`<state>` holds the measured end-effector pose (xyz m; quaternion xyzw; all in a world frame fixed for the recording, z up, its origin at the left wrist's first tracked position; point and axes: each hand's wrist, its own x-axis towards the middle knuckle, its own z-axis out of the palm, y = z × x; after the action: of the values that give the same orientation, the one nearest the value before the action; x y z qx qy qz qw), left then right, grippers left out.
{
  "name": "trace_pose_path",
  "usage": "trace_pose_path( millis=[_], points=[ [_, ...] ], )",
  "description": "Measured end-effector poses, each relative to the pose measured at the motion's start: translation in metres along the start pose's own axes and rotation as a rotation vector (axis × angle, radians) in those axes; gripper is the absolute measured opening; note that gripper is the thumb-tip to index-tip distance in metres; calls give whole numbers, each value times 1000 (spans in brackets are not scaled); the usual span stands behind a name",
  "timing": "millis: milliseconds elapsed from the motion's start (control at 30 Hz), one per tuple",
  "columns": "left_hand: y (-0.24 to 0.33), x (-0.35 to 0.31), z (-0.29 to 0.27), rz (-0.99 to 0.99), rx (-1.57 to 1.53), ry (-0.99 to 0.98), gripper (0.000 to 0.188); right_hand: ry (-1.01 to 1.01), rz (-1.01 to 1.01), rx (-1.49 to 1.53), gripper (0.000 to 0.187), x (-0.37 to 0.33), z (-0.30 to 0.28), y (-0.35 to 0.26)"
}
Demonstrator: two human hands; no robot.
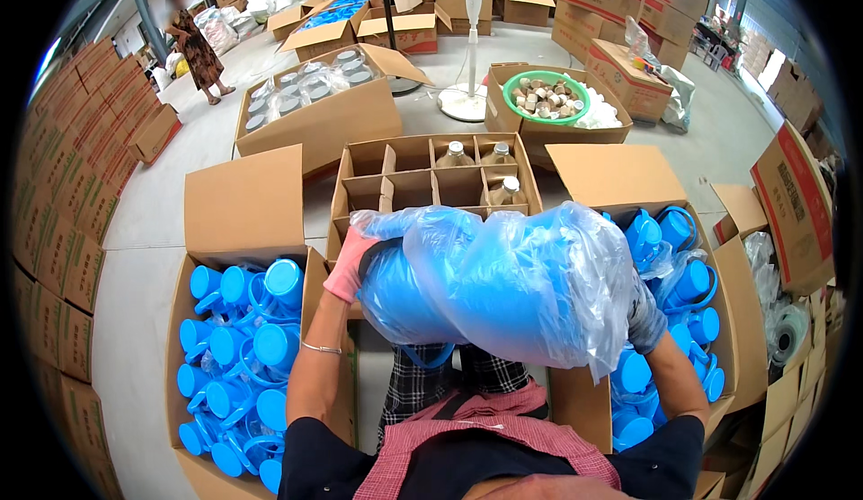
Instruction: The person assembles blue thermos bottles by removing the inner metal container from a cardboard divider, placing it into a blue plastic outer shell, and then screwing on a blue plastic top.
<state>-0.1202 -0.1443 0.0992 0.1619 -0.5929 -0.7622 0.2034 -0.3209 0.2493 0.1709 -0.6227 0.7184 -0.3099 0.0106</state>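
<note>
Between my hands a large blue plastic jug (485,280), wrapped in a clear plastic bag, lies sideways; a blue handle loop hangs below its left end. My left hand (351,262), in a pink glove with a dark palm, is closed round the left end. At the right end my right hand (645,316), in a grey glove, grips the jug through the bag; its fingers are partly hidden. Beneath and beyond the jug stands a divided carton (409,154). Several of its cells hold brownish bottle-like things with pale caps (455,151).
Open cartons of blue lidded, handled parts stand at left (235,347) and right (697,320). Farther off are a carton of grey-topped cylinders (315,95), a green basin (511,102) of small pieces and a white fan stand (473,50). Stacked cartons (67,221) line the left; a person (193,46) stands far left.
</note>
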Motion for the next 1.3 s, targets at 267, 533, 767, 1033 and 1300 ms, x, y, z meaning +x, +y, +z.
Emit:
trace_pose_path(
  millis=[267, 533, 767, 1033, 1300],
  points=[
    [11, -50, 39, 280, 536, 227, 28, 21, 146, 219, 62, -6, 8, 15],
    [18, -79, 64, 298, 739, 22, 37, 169, 272, 399, 79, -34, 33, 33],
    [-8, -7, 96, 428, 831, -196, 38, 483, 441, 433, 94, -61, 49, 9],
    [-83, -14, 338, -567, -435, -602, 48, 575, 489, -160, 101, -137, 10, -75],
    [-177, -48, 448, -997, -1039, -630, 46, 673, 808, -976, 85, -136, -62, 14]
  ],
)
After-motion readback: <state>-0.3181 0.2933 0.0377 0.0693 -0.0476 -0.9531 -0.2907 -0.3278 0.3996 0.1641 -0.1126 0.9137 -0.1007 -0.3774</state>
